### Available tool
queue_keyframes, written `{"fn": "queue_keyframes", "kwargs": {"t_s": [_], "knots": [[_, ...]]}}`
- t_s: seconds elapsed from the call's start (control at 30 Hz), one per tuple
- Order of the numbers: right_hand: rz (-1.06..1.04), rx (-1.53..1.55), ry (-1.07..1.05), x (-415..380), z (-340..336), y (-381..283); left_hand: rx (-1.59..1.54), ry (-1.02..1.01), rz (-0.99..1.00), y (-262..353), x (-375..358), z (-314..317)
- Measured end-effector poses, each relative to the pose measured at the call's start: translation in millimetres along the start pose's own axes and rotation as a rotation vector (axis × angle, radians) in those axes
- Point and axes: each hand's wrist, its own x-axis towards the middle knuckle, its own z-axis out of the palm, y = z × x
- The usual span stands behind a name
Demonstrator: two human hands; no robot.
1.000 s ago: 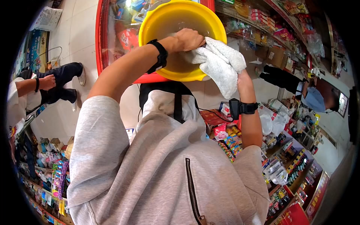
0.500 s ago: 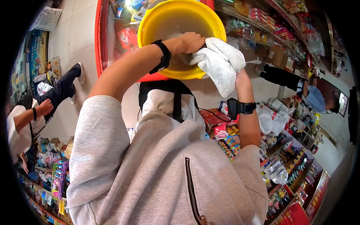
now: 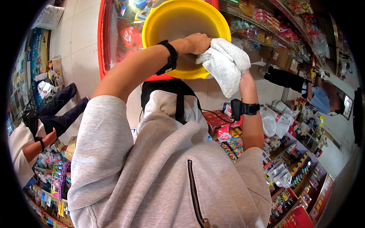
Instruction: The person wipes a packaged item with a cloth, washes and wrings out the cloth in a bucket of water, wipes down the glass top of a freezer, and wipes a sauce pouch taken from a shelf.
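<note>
My left hand closes around one end of a thick white terry towel, its nubby cloth bunched and folded into a soft roll. My right hand grips the other end from below, mostly hidden under the hanging fabric. The towel sits over the near rim of a round, glossy yellow plastic basin holding cloudy water. The basin rests on a red-edged glass counter. Both my wrists wear black bands.
</note>
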Motion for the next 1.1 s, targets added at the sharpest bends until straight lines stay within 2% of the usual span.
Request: {"fn": "queue_keyframes", "kwargs": {"t_s": [0.07,0.17,0.33,0.47,0.53,0.67,0.7,0.8,0.97,1.03,1.1], "knots": [[-0.005,-0.002,-0.023,-1.7,2.8,1.3,-0.013,-0.023,-0.03,5.0,-0.3,-6.2],[-0.06,-0.132,0.127,-8.4,8.8,5.4,0.007,-0.069,-0.107,12.3,-5.1,-16.8],[-0.161,-0.189,0.172,-20.9,-1.9,9.9,-0.005,0.027,-0.209,14.0,-15.4,-24.6],[-0.222,-0.229,0.172,-25.9,-8.8,9.4,-0.019,0.011,-0.204,13.4,-11.6,-26.1],[-0.251,-0.252,0.173,-27.3,-10.6,9.7,0.01,-0.022,-0.065,7.5,-9.6,-22.4],[-0.317,-0.328,0.189,-35.8,-15.9,10.8,0.001,-0.023,-0.038,5.8,-11.4,-20.9],[-0.336,-0.361,0.198,-38.2,-16.4,11.2,-0.015,0.029,-0.038,5.2,-12.0,-20.0],[-0.393,-0.571,0.223,-47.0,-15.5,11.4,-0.006,0.106,-0.07,1.5,-17.4,-17.6],[-0.497,-1.392,0.23,-76.3,-3.8,0.8,0.006,0.11,-0.117,2.8,-19.1,-24.6],[-0.532,-1.462,0.23,-79.6,3.9,0.6,-0.04,0.05,-0.062,-1.2,-14.1,-19.6],[-0.579,-1.376,0.239,-77.2,9.5,7.3,-0.03,0.039,-0.074,-1.1,-12.7,-16.0]]}}
